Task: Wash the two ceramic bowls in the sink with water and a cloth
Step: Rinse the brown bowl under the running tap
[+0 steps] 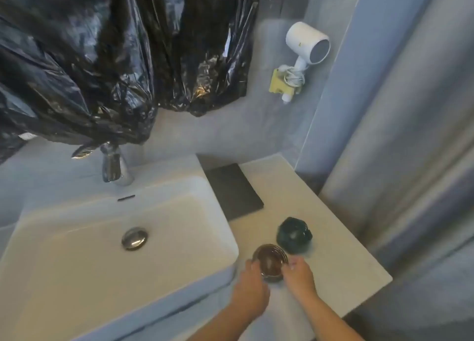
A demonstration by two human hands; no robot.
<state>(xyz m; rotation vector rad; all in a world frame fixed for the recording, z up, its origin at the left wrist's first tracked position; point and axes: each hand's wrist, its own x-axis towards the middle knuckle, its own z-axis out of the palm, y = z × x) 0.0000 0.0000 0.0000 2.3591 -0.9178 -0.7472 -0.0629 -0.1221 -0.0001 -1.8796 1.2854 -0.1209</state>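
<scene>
Left hand (pixel 250 293), right hand (pixel 298 276), fingers (pixel 292 264) curled.

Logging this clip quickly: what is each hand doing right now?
Left hand: grips the brown bowl at its left rim.
Right hand: grips the same bowl at its right rim.

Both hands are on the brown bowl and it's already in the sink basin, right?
No. The head view shows the left hand and right hand holding the brown bowl at the counter beside the sink, not in the basin.
</scene>
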